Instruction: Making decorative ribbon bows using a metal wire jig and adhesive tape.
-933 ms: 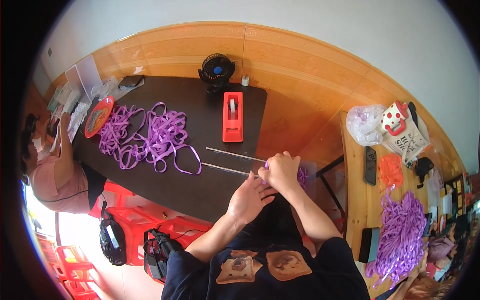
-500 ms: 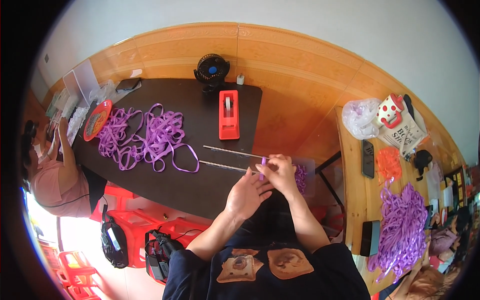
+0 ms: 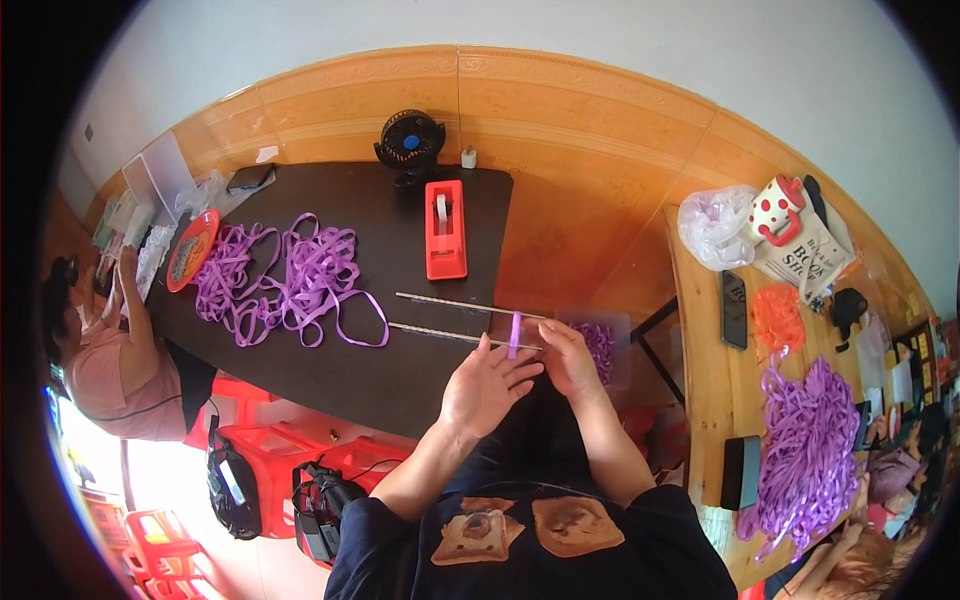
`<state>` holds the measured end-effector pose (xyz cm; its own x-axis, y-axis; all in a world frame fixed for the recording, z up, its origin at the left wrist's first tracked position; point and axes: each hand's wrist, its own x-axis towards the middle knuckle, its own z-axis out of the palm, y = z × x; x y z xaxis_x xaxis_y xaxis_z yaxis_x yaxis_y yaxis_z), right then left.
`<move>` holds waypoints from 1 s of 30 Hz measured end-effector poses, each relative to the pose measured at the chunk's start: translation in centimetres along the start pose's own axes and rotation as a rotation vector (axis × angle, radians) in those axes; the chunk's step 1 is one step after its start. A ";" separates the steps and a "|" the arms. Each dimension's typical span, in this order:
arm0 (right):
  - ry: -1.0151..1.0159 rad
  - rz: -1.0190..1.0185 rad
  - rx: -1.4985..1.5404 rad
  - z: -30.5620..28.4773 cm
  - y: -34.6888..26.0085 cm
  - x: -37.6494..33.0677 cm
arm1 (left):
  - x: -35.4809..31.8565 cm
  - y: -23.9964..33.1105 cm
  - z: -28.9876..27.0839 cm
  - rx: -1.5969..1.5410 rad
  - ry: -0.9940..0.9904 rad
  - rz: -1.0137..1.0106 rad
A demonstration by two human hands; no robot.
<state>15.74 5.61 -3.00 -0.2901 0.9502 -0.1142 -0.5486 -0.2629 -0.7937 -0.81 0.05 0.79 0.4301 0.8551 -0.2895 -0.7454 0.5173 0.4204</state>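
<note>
Two thin metal rods [image 3: 440, 331] stick out side by side over the near right edge of the dark table. A band of purple ribbon [image 3: 515, 335] is looped across both near their right ends. Palm up, my left hand [image 3: 478, 392] has its fingers spread below the ribbon, with the thumb tip by the lower rod. My right hand [image 3: 570, 362] is just right of the band at the rod ends, its fingers loosely bent and apart, gripping nothing I can see. A heap of loose purple ribbon [image 3: 322, 265] lies on the table, one loop reaching toward the rods.
A red tape dispenser [image 3: 445, 230] and black fan [image 3: 410, 145] stand on the dark table [image 3: 330, 375]. A clear bin of purple pieces [image 3: 597, 350] is beside my right hand. The wooden table [image 3: 705, 430] holds more ribbon [image 3: 805, 450] and a phone [image 3: 734, 310]. Another person [image 3: 125, 350] sits at left.
My right hand has let go of the ribbon band and drawn back to the right, its fingers loosening. The band stays across the rods. The whole view has shifted slightly.
</note>
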 end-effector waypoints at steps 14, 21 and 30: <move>0.024 -0.120 0.060 -2.0 1.4 0.7 | 0.1 -0.1 0.2 0.022 0.000 0.005; 0.047 0.036 0.050 -0.6 0.8 0.0 | 0.0 0.0 0.2 0.018 0.004 0.009; -0.083 0.031 -0.040 -2.0 1.6 1.8 | 0.0 0.0 0.2 0.013 0.012 0.003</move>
<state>15.87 7.21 -5.66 -0.3713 0.9241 -0.0906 -0.5071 -0.2836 -0.8139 -0.73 0.05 0.94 0.4214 0.8563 -0.2986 -0.7402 0.5150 0.4323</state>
